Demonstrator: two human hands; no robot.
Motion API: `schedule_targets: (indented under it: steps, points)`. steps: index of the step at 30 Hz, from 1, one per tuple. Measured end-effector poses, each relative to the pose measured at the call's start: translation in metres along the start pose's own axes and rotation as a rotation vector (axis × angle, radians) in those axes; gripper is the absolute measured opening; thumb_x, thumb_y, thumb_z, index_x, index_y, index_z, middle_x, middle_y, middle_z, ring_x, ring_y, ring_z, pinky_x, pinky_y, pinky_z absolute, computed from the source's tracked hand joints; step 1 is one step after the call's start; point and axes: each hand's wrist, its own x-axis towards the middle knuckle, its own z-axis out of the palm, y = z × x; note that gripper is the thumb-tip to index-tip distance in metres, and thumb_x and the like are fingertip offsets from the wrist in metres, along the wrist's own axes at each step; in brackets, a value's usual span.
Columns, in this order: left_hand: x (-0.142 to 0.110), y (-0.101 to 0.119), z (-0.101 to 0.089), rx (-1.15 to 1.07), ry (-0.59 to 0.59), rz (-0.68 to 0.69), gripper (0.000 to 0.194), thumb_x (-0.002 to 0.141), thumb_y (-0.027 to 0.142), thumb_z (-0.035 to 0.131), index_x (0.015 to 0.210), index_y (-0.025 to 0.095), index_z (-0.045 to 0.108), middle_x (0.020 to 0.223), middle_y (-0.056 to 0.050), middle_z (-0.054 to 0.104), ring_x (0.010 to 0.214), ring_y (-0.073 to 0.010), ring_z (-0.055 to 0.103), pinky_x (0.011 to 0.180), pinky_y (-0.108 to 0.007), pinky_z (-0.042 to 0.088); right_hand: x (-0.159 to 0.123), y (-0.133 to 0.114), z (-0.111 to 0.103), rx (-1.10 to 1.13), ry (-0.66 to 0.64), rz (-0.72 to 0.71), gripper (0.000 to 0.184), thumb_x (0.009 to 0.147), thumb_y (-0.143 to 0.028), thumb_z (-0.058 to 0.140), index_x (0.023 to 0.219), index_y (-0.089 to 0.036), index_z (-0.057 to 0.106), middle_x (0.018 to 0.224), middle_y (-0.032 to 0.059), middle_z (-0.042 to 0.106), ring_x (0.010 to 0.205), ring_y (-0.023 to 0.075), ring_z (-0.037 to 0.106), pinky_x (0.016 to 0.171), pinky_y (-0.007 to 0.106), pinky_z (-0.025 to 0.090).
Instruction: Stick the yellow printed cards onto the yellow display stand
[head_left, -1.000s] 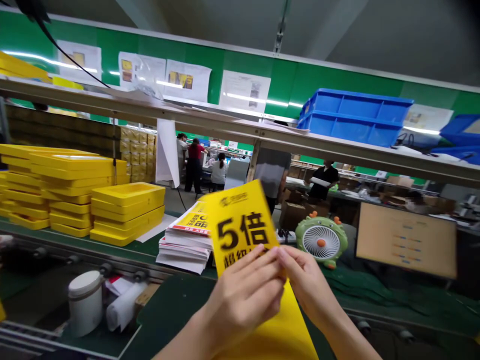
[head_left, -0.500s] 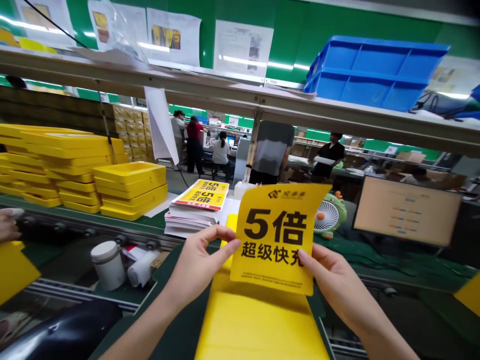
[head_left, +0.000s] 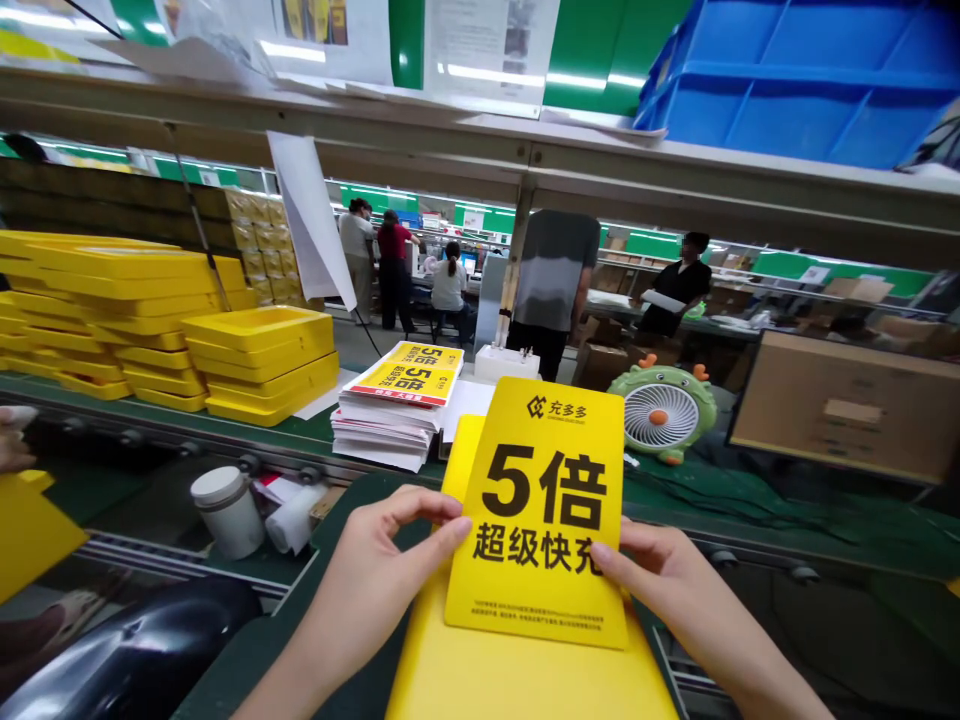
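Note:
My left hand (head_left: 382,575) and my right hand (head_left: 660,580) pinch the side edges of a yellow printed card (head_left: 544,510) with black lettering. The card stands nearly upright over a yellow tray (head_left: 510,680) that lies in front of me on the green bench. Both hands have their fingers closed on the card's lower half. Just behind the card lies a stack of the same printed sheets (head_left: 397,405).
Stacked yellow trays (head_left: 150,320) fill the left of the bench. A white jar (head_left: 225,510) and a paper roll (head_left: 292,515) sit by the conveyor rollers. A green desk fan (head_left: 660,410) and a cardboard box (head_left: 847,405) stand right. Blue crates (head_left: 810,80) rest on the overhead shelf. People work behind; another person's hand (head_left: 11,440) shows far left.
My hands moved apart from the card's middle to its side edges. The card turned to face me squarely and came down closer over the yellow tray.

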Motion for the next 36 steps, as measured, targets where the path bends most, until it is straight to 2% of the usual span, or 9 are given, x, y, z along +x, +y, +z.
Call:
schedule_targets:
  steps: [9,21,36]
  points:
    - [0.003,-0.007,0.002,-0.022,0.016,-0.034,0.019,0.076,0.04,0.072,0.081,0.022,0.068,0.087,0.0,0.065,0.084,-0.0158,0.06,0.075,-0.021,0.049,0.002,0.003,-0.003,-0.09,0.028,0.003,0.028,0.084,-0.047,0.066,0.108,-0.033,0.071,0.13,0.0047,0.058,0.104,0.0241,0.063,0.086,0.032,0.057]
    - [0.002,-0.015,0.002,-0.042,0.016,-0.06,0.02,0.076,0.041,0.073,0.08,0.021,0.067,0.088,-0.001,0.063,0.086,-0.0163,0.059,0.075,-0.022,0.049,0.005,0.014,-0.009,-0.078,0.032,0.012,0.031,0.086,-0.043,0.065,0.116,-0.035,0.065,0.128,0.0054,0.06,0.113,0.0271,0.059,0.099,0.045,0.051]
    - [0.004,-0.011,0.003,-0.031,0.018,-0.085,0.024,0.074,0.043,0.073,0.08,0.02,0.067,0.087,-0.002,0.066,0.085,-0.0183,0.061,0.075,-0.025,0.05,0.004,0.013,-0.007,-0.109,0.036,0.0,0.03,0.086,-0.044,0.064,0.116,-0.036,0.066,0.131,0.0046,0.057,0.116,0.0276,0.056,0.102,0.046,0.048]
